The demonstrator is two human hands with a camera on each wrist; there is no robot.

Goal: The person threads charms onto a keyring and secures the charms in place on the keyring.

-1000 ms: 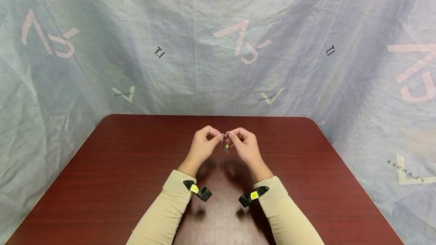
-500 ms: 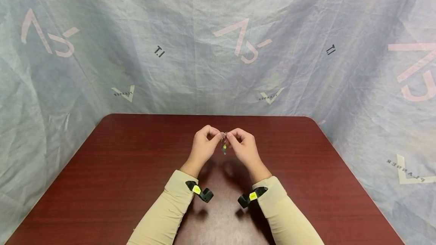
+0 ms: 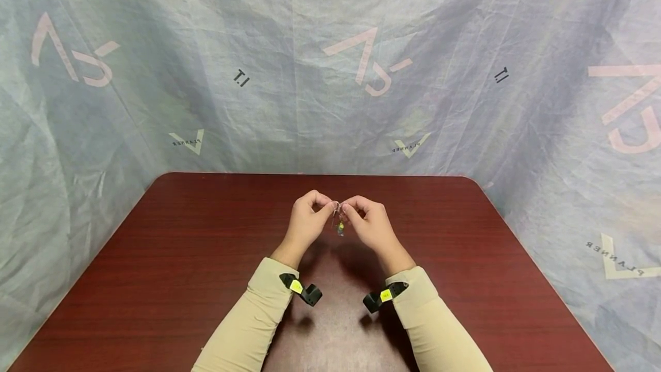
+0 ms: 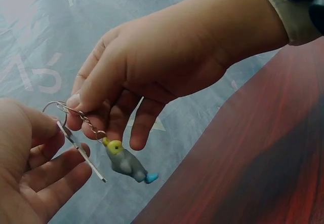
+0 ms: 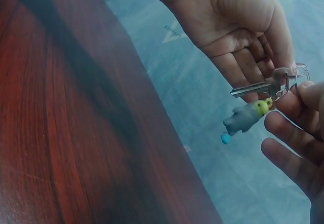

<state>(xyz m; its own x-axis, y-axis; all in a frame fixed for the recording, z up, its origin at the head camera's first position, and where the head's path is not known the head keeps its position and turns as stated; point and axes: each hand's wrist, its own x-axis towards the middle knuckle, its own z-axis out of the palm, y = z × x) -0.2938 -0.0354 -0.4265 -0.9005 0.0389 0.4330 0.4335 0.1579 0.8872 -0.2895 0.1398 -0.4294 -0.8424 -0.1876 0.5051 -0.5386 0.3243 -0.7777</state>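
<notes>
Above the table, my left hand (image 3: 306, 220) and right hand (image 3: 369, 224) meet fingertip to fingertip over a keychain. A silver key (image 5: 253, 88) hangs by its head at my left thumb and forefinger, which pinch it beside the split ring (image 4: 54, 107). My right thumb and forefinger pinch the ring's other side, where a short chain (image 4: 91, 125) starts. From that chain dangles a small figure charm (image 4: 125, 162) with a yellow head, grey body and blue tip. The other fingers of both hands are loosely bent. Fingertips partly hide the ring.
A dark red wooden table (image 3: 181, 257) lies beneath both forearms. Grey printed fabric (image 3: 289, 27) hangs behind it and along both sides. Each beige cuff carries a black wrist camera, one left (image 3: 310, 294) and one right (image 3: 372, 302).
The hands have stayed close together with only small finger shifts. The charm swings slightly left and hangs a little lower than a second ago, and the key shows beside it.
</notes>
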